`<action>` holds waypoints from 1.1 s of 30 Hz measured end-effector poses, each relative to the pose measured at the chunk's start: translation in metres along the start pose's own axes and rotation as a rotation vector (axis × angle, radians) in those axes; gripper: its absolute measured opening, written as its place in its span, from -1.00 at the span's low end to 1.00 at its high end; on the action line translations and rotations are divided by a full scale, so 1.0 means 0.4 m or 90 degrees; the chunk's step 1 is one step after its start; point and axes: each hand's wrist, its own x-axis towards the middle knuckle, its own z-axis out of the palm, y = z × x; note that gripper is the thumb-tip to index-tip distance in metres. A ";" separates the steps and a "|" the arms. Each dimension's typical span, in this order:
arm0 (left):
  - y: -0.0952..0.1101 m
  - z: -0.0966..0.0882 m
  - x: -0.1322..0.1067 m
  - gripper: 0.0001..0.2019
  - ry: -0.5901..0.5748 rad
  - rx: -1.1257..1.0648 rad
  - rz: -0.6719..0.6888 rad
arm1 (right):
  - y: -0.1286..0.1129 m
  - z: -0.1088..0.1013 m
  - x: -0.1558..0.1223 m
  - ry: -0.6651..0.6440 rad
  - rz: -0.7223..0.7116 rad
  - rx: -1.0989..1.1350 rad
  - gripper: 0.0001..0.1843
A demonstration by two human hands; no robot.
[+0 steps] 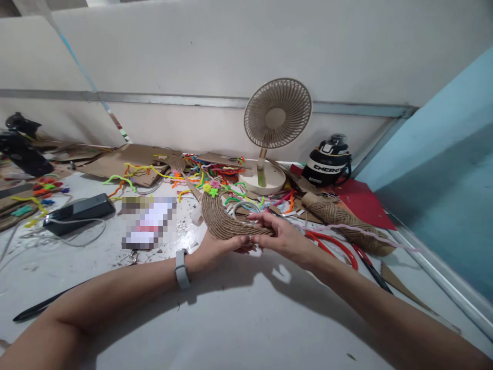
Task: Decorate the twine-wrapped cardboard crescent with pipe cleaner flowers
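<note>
Between my two hands is a crescent wrapped in jute twine (220,218), with small yellow, green and pink pipe-cleaner flowers (211,188) at its upper tip. My left hand (219,249) grips its lower curve from below, the thumb along the near edge; the other fingers are mostly hidden underneath. At the crescent's right tip, my right hand (279,234) pinches it between thumb and fingers. Behind the right hand lies a white ring-like loop (246,207), partly covered.
A desk fan (277,115) and a black bottle (327,162) stand at the back. Colourful pipe cleaners (219,169) and cardboard (123,162) litter the table. To the right are a twine roll (346,223) and red-handled scissors (346,249); a black power bank (80,213) lies left.
</note>
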 end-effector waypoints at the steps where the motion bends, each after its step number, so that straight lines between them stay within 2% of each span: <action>1: 0.001 0.000 -0.001 -0.59 -0.002 -0.002 0.002 | -0.001 0.000 0.000 -0.002 0.002 0.006 -0.48; 22: -0.008 -0.001 -0.007 -0.69 -0.010 -0.033 -0.022 | 0.006 -0.002 0.002 -0.013 0.023 0.030 -0.39; 28: -0.010 -0.001 -0.005 -0.64 -0.020 -0.035 -0.017 | -0.013 -0.004 -0.003 -0.022 0.054 0.055 -0.49; 33: -0.008 0.002 -0.005 -0.66 -0.027 -0.044 -0.015 | -0.002 -0.002 0.001 -0.011 0.037 0.031 -0.48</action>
